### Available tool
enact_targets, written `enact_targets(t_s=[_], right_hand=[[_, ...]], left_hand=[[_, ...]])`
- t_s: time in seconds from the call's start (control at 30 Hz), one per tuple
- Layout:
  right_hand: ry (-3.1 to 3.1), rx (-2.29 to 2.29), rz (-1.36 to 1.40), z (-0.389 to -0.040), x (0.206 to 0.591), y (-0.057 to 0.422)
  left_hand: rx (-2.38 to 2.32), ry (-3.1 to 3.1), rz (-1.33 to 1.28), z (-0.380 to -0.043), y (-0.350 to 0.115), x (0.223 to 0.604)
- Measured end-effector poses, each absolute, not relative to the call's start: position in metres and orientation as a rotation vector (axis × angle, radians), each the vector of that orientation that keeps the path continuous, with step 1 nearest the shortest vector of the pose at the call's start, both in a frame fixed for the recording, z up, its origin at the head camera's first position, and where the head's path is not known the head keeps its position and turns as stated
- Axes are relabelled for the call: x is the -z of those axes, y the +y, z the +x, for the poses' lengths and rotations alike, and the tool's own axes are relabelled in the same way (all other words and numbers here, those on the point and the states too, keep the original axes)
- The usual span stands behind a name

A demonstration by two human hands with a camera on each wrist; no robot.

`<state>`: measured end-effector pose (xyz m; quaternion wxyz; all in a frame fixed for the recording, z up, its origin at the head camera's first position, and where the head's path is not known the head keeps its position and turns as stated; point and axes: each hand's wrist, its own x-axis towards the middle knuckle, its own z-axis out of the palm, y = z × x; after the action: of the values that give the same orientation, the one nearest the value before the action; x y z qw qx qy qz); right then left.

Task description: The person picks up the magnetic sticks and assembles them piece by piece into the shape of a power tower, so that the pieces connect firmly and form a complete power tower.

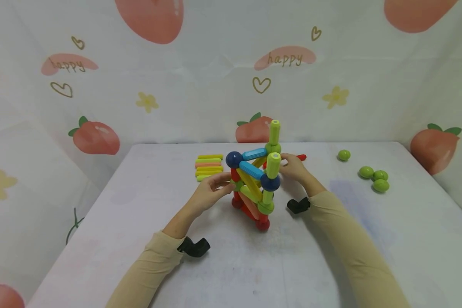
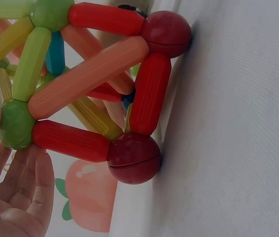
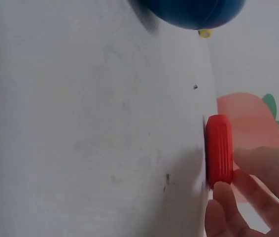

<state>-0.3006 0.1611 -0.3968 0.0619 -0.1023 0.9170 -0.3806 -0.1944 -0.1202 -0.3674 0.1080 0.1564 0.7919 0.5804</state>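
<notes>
We observe the left hand (image 1: 208, 194) pinching a green ball (image 2: 14, 123) of the frame (image 1: 250, 186), which stands on the surface (image 1: 246, 273). Beside it, the right hand (image 1: 294, 167) grips a red rod (image 3: 219, 150).

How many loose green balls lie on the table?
4, all at right: one ball farther back, three balls clustered nearer the camera. More could be hidden behind the structure.

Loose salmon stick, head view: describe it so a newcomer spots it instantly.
On the white table, find the stick-and-ball frame. Left of it, farther back, lies a row of loose sticks. The loose salmon stick is the only one there that is neither yellow nor green.
</notes>
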Motion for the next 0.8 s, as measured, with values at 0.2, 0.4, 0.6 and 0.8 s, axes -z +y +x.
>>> enact_targets(t_s=[0.2, 0.4, 0.6, 0.8], right_hand=[[2.811, 0.985, -0.317, -0.299, 0.394, 0.156], [2.797, 1.020, -0.318, -0.291, 0.387, 0.165], [2.708, 1.320, -0.239, -0.272, 0.355, 0.183], [2.662, 1.720, -0.305, -0.234, 0.307, 0.199]], left_hand=[[-1.708, 2.331, 0.460, -0.194, -0.121, 0.367], [-1.713, 2.365, 0.450, -0.194, -0.119, 0.367], [-1.755, 2.380, 0.489, -0.191, -0.115, 0.367], [-1.758, 2.378, 0.566, -0.186, -0.106, 0.366]])
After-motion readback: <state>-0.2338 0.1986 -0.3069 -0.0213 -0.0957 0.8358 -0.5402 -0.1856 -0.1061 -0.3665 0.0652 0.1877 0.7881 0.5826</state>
